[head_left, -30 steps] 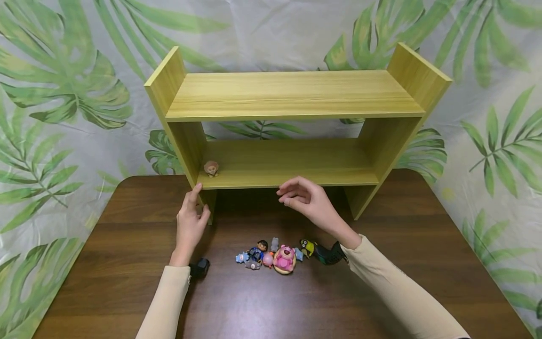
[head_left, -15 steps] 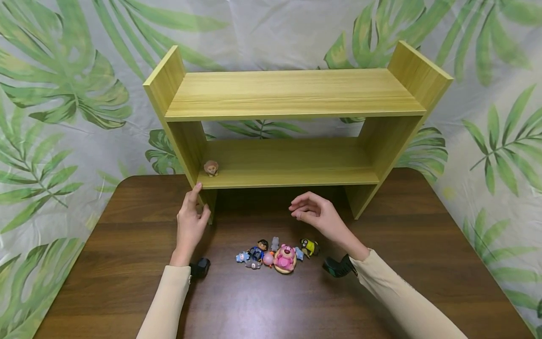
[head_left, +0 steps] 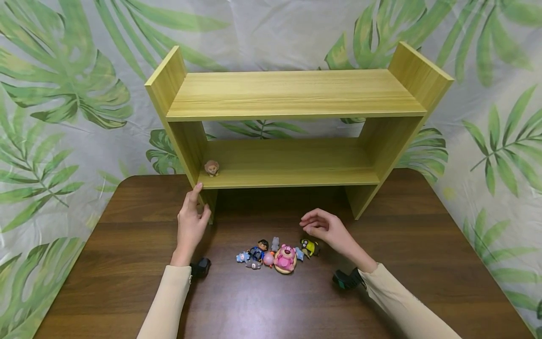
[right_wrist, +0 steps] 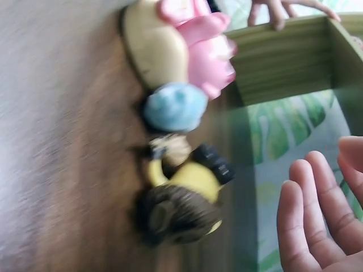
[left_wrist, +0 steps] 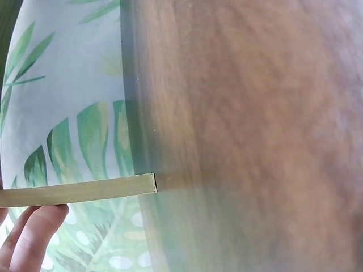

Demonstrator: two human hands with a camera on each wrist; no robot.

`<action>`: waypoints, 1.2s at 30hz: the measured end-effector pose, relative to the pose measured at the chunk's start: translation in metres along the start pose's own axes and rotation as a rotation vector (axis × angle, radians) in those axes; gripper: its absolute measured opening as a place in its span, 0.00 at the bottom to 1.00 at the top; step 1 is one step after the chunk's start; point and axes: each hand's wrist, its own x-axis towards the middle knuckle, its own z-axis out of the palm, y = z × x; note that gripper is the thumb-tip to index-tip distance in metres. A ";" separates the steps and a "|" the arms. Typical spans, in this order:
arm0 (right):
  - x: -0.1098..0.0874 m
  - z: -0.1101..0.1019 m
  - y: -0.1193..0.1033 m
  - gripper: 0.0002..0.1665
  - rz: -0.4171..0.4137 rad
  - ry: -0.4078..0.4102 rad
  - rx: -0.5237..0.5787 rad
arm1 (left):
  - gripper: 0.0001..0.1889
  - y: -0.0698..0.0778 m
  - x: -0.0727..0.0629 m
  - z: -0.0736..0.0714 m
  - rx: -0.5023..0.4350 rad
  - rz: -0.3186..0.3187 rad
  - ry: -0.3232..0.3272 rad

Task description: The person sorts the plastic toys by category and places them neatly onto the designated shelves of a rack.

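Note:
My left hand (head_left: 191,223) grips the left upright of the wooden shelf (head_left: 288,175), its index fingertip by the middle board's front edge. Fingers (left_wrist: 39,235) lie along the upright's outer side in the left wrist view. My right hand (head_left: 329,230), fingers loosely bent and holding nothing, hovers above the table near a yellow and dark toy figure (head_left: 310,246). Beside that figure lie a small light-blue toy (head_left: 299,254) and a pink bear figurine (head_left: 285,259) with a cream base. A small tan animal figurine (head_left: 211,168) stands at the middle board's left end.
Left of the bear are a blue-clothed doll (head_left: 257,250), a pink balloon-like toy (head_left: 268,259), two grey toys and a light-blue toy (head_left: 243,257). All lie on the brown wooden table (head_left: 262,306). A leaf-patterned cloth (head_left: 76,94) hangs behind the shelf.
My right hand has moved away from the shelf, down and to the right, toward the yellow and dark figure. My left hand has stayed on the upright.

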 end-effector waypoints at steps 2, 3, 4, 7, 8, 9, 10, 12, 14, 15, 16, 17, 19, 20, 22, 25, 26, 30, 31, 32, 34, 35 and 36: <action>-0.003 -0.001 0.005 0.12 0.030 -0.003 -0.016 | 0.41 0.000 0.000 0.000 0.002 0.004 0.001; -0.005 -0.001 0.007 0.12 0.046 -0.007 -0.025 | 0.42 0.000 0.000 0.000 0.003 0.002 0.001; -0.006 -0.001 0.009 0.13 0.058 -0.010 -0.031 | 0.42 0.000 0.000 0.000 0.006 0.003 0.002; -0.010 -0.001 0.017 0.13 0.081 -0.023 -0.059 | 0.42 0.000 0.000 0.000 0.011 0.007 0.005; -0.011 -0.001 0.019 0.13 0.084 -0.026 -0.066 | 0.42 0.000 0.000 0.001 0.011 0.008 0.005; -0.012 -0.001 0.021 0.13 0.084 -0.029 -0.074 | 0.42 0.000 0.000 0.001 0.011 0.008 0.005; -0.013 -0.002 0.023 0.13 0.085 -0.030 -0.082 | 0.42 0.000 0.000 0.001 0.010 0.011 0.006; -0.014 -0.002 0.025 0.14 0.090 -0.033 -0.099 | 0.42 0.000 0.000 0.001 0.007 0.011 0.005; -0.016 -0.002 0.027 0.14 0.096 -0.042 -0.118 | 0.42 0.000 0.000 0.001 0.004 0.009 0.004; -0.016 -0.002 0.028 0.14 0.098 -0.046 -0.127 | 0.42 0.000 0.000 0.001 0.004 0.008 0.004; -0.017 -0.002 0.029 0.14 0.099 -0.051 -0.138 | 0.42 0.000 0.000 0.001 0.005 0.008 0.005; -0.017 -0.002 0.029 0.14 0.098 -0.055 -0.149 | 0.42 0.000 0.000 0.001 0.006 0.009 0.007; -0.019 -0.002 0.030 0.15 0.091 -0.068 -0.173 | 0.43 0.000 0.000 0.001 0.009 0.008 0.010; -0.019 -0.001 0.031 0.15 0.084 -0.074 -0.186 | 0.43 0.000 0.000 0.001 0.011 0.009 0.012; -0.020 -0.001 0.031 0.15 0.077 -0.087 -0.219 | 0.43 -0.001 0.000 0.001 0.014 0.013 0.018; -0.021 0.001 0.030 0.16 0.070 -0.107 -0.268 | 0.45 -0.001 0.000 0.002 0.015 0.020 0.025; -0.021 0.001 0.030 0.16 0.067 -0.112 -0.280 | 0.45 -0.001 0.000 0.002 0.014 0.023 0.027; -0.021 0.003 0.029 0.16 0.057 -0.122 -0.320 | 0.45 -0.001 0.000 0.002 0.014 0.022 0.024; -0.021 0.003 0.029 0.17 0.053 -0.123 -0.327 | 0.45 -0.001 0.000 0.002 0.015 0.020 0.022; -0.021 0.004 0.029 0.17 0.045 -0.124 -0.333 | 0.44 -0.001 0.000 0.002 0.016 0.019 0.020; -0.021 0.004 0.029 0.17 0.038 -0.124 -0.347 | 0.44 -0.001 0.000 0.001 0.018 0.016 0.016; -0.021 0.004 0.029 0.17 0.034 -0.124 -0.351 | 0.44 -0.001 -0.001 0.001 0.019 0.014 0.015; -0.021 0.004 0.029 0.17 0.034 -0.121 -0.356 | 0.44 0.000 -0.001 0.001 0.019 0.014 0.015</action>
